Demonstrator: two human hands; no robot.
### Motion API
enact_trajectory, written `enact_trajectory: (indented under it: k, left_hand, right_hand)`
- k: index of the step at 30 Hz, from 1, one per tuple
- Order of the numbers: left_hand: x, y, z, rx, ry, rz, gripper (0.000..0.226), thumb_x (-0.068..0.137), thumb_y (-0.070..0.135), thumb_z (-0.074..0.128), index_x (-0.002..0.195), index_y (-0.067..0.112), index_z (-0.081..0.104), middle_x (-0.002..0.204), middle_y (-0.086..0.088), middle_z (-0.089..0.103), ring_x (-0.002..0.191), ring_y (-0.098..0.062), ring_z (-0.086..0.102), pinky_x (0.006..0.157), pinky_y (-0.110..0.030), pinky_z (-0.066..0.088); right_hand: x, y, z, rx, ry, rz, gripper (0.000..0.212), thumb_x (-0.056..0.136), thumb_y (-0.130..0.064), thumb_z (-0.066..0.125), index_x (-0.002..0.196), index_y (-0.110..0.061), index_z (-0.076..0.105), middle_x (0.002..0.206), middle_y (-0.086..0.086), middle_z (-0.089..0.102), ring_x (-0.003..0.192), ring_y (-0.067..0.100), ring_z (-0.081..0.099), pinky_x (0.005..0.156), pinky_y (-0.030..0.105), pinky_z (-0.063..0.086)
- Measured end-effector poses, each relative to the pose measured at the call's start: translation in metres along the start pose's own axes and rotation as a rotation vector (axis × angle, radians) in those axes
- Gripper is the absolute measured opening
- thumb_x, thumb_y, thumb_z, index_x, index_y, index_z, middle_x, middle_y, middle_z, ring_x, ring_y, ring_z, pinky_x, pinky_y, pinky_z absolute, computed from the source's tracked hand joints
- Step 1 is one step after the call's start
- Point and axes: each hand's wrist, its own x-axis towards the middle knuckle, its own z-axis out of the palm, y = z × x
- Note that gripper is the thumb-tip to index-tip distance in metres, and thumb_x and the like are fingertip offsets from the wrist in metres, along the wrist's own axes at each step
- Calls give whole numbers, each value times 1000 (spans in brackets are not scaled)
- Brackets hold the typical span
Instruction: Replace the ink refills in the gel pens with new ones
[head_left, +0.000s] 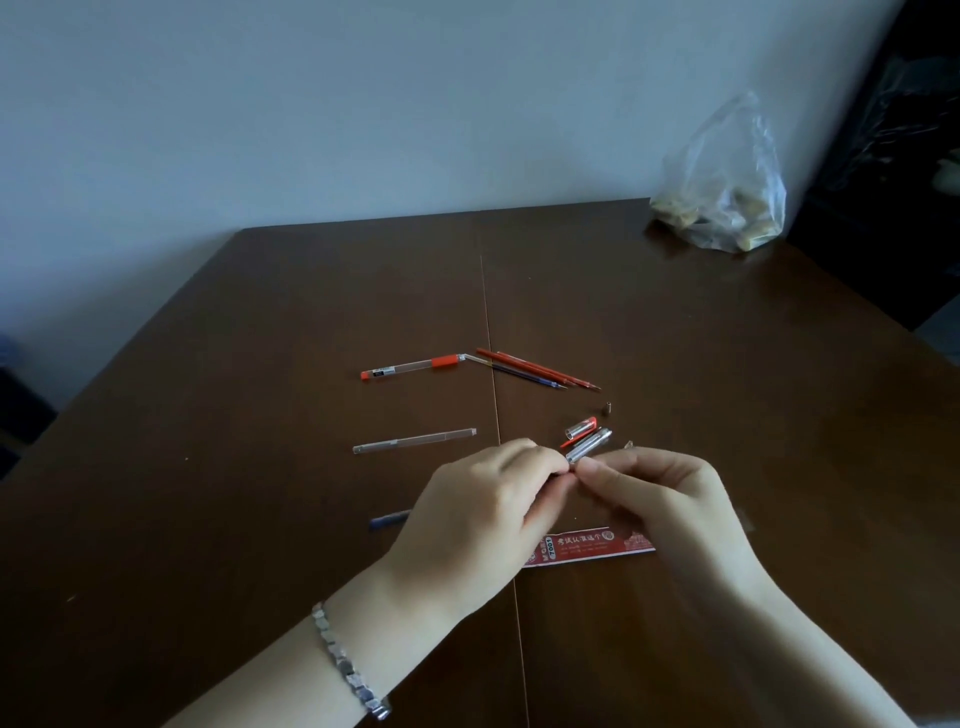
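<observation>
In the head view, both hands met low over the middle of the dark wooden counter (260, 364). The left hand (483, 499), with a metal bracelet (348, 660) on its wrist, had its fingers (545, 460) curled and pinching the near end of a clear pen barrel (589, 447). The right hand (670, 499) pinched the same end between thumb and forefinger, so both were grasping it. The barrel angled up and away from the person. This looked like a two-handed hold for twisting the pen apart or working a refill along its bore, though the joint itself was hidden behind the fingertips.

Just beyond the barrel lay a clear cap with a red insert (582, 428), and a small dark tip piece (607, 407) sat a little farther off. Both seemed to have been parked within easy reach. The loose refills (540, 371), red and blue, lay in a bunch farther back, beside a red-capped pen (410, 366). A second clear pen (415, 440) rested to the left of the hands. A blue piece (389, 518) showed partly from under the left hand. A red printed wrapper (587, 545) lay under the right hand. A plastic bag (727, 192) stood at the far right corner, well apart. Nothing lay between the hands and the refills.
</observation>
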Motion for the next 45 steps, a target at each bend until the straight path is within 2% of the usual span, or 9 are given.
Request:
enact_trajectory:
  k: [4,9,12,16,20,29,37,41,45]
  left_hand:
    - [6,4,-3,-434,-100,-281,16,86,29,55,83,18,66,67,20,64,63,1,61,53,-8,46]
    - [18,-7,-19,-1128,-534,-802,26,87,10,52,65,11,65,53,1,62,35,-4,40,32,-13,26]
    - [15,-22,-17,-695,-396,-795,17,87,18,56,73,17,65,63,5,65,43,-5,49,38,-12,35]
    - [7,-44,-4,-89,-239,-521,11,87,23,56,94,20,63,98,7,62,82,-3,54,64,-4,37]
    - [2,-62,10,15,-178,-414,20,89,15,52,107,14,60,110,-1,54,98,-11,53,72,-3,34]
    - [-4,-82,26,145,-172,-259,24,84,4,59,107,9,64,98,-7,64,96,-22,58,83,-34,50]
    - [1,-49,28,122,-91,-224,34,78,11,66,111,14,60,109,-6,64,99,-18,61,83,-21,42]
    - [9,-2,39,-36,-153,-138,36,86,26,56,122,20,52,121,1,57,111,-10,51,89,-15,33]
    - [10,13,57,-8,-346,-127,49,88,36,51,133,22,37,135,3,44,125,-12,35,103,-26,30]
  right_hand:
    - [1,-3,-4,-180,-51,-186,11,74,-13,70,64,-11,73,62,18,65,49,7,51,46,14,39]
    - [12,-7,-22,-116,-113,-276,8,66,-16,75,60,-16,68,57,5,60,48,5,49,47,14,41]
    - [40,-14,-44,-249,147,-288,10,75,-16,68,65,-19,69,51,1,60,47,5,51,49,13,45]
    - [95,-1,-61,-743,216,-171,7,82,-17,62,84,-16,69,74,2,66,60,11,59,58,21,46]
    - [135,19,-63,-914,137,-117,13,80,-9,61,89,-11,69,89,3,63,79,15,57,70,27,45]
    - [116,23,-79,-989,65,-161,23,77,-9,63,98,-18,66,93,1,67,84,13,59,72,20,42]
    - [33,16,-117,-1149,-96,81,33,74,-42,67,104,-36,54,97,-8,54,88,10,55,74,21,44]
    - [32,25,-117,-1085,-24,71,25,75,-23,70,95,-34,59,79,-12,61,74,5,56,63,18,42]
    - [27,26,-111,-959,36,27,27,73,-13,71,82,-35,59,65,-10,66,70,2,57,57,15,35]
